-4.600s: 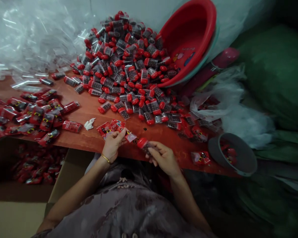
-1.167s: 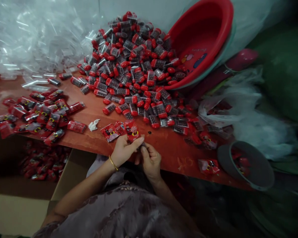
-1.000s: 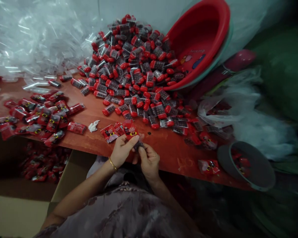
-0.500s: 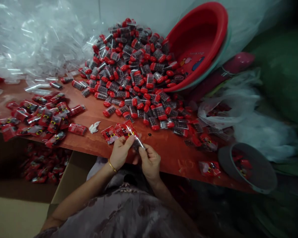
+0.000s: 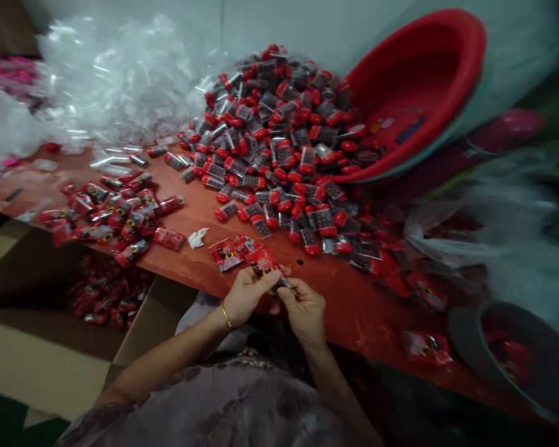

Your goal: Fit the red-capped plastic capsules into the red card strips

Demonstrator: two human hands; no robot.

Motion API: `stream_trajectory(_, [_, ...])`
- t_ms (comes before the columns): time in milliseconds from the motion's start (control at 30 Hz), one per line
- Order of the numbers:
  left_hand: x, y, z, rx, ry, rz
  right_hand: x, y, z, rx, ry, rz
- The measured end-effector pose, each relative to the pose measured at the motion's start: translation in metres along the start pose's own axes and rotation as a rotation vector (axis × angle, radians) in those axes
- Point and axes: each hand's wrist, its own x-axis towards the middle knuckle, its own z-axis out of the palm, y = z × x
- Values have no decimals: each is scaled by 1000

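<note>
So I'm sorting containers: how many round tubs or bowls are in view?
2: a red basin tipped against the wall behind the pile, and a grey bowl at the table's right end, partly cut off.

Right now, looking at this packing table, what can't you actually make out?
- Head view: what the packet holds is covered by the fingers of the left hand and right hand.
- Grey bowl: cut off by the bottom right edge, its contents smeared by motion blur.
- Print inside the red basin: too blurred to read.
- Cardboard box: the table hides part of its inside.
</note>
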Motion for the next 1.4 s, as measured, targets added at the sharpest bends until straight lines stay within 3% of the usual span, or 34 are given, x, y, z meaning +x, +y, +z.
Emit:
stream_trajectory(133, [-3,1,-6,-18,-34,0,9,3,16,67,-6,47])
stream_trajectory(267, [-5,19,-28,-102,98,4,15,3,32,9,-52,35])
stream_trajectory(367, [-2,54,-75,-273,346,26,27,9,20,-246,43,-64])
stream_trajectory(500, [5,115,-164,-345,757,409,54,25,-28,-795,269,-279])
stream_trajectory(567, [2,136,-192,-200,839,564,68,32,-47,-1007,315,-343])
stream_trajectory(600, [0,140,-197,-133,813,560,74,36,-52,-1088,318,-352])
stream_trajectory(667, [-2,134,-186,-30,741,543,83,41,-54,-1209,296,-327])
stream_trajectory(733, [1,112,-157,147,682,475,85,46,-48,-1289,264,-292])
stream_trajectory(800, [11,83,-124,550,644,458,80,51,-41,-1324,252,-290])
stream_trajectory(867, [23,57,-98,1049,510,493,69,55,-36,-1329,270,-317])
stream_trajectory(933, [33,41,-84,1411,412,510,57,59,-36,-1321,301,-346])
stream_trajectory(1000, [42,35,-77,1630,345,491,47,61,-37,-1309,323,-371])
stream_trajectory(1167, [58,25,-69,1809,254,365,42,62,-39,-1277,340,-390])
stream_trajectory(1300, [65,17,-68,1758,279,364,45,63,-39,-1254,353,-399])
stream_trajectory(1400, [61,27,-79,1663,315,395,44,63,-40,-1236,357,-405])
